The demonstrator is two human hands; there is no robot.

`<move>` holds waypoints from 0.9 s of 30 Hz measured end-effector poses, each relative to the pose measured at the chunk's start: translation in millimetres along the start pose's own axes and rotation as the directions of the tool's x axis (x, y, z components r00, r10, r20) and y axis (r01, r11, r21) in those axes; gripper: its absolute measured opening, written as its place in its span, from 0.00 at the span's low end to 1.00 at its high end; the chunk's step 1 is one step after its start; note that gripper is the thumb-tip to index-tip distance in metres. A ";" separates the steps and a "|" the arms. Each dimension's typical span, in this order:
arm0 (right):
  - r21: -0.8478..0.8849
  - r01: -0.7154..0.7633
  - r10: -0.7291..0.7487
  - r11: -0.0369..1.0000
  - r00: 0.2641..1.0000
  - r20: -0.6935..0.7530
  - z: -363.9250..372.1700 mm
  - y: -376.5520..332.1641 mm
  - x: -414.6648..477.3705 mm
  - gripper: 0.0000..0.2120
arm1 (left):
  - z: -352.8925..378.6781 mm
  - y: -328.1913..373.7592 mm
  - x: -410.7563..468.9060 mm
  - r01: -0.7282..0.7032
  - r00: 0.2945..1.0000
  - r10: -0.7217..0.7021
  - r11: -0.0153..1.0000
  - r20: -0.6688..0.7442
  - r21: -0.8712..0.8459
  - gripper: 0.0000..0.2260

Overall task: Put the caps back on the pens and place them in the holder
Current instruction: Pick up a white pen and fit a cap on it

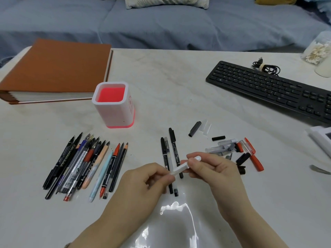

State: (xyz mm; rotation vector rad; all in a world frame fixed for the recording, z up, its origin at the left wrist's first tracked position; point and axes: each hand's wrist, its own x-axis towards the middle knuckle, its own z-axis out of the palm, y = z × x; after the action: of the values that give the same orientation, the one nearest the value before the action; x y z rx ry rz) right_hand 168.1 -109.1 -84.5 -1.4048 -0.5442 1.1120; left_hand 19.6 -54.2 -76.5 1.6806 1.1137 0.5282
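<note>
I'm working in a home living room: blue sofa [161, 27] with cushion [166, 1] behind my table [170, 77] (keyboard [272, 88], album [55, 68] on it).

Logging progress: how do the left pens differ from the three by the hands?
The left pens are many, bare-tipped, mixed colours; the three pens look capped, mostly black. The left pens overlap in a fan; the three pens lie side by side. Both lie on the table.

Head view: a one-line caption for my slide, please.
Left hand and right hand hold a white pen near the holder.
</note>
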 end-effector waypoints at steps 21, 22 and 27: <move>-0.459 0.141 -0.214 0.877 0.970 -0.112 3.5 17.1 52.0 0.09 | -37.3 -77.1 25.4 0.112 0.973 0.078 0.672 -0.219 0.732 0.02; -0.514 0.165 -0.248 0.842 0.964 -0.098 6.1 18.9 56.7 0.10 | -37.3 -77.5 26.4 0.118 0.975 0.066 0.660 -0.213 0.742 0.02; -0.815 0.231 -0.263 0.532 0.960 0.101 16.4 38.8 71.0 0.05 | -35.7 -78.0 35.4 0.080 0.987 0.067 0.583 -0.146 0.809 0.05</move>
State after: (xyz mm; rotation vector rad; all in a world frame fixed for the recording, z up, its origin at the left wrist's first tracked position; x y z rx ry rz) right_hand 173.7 -47.9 -139.6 -2.0548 -1.3237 0.5711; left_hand -23.9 -0.7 -138.7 2.4582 1.6393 0.1110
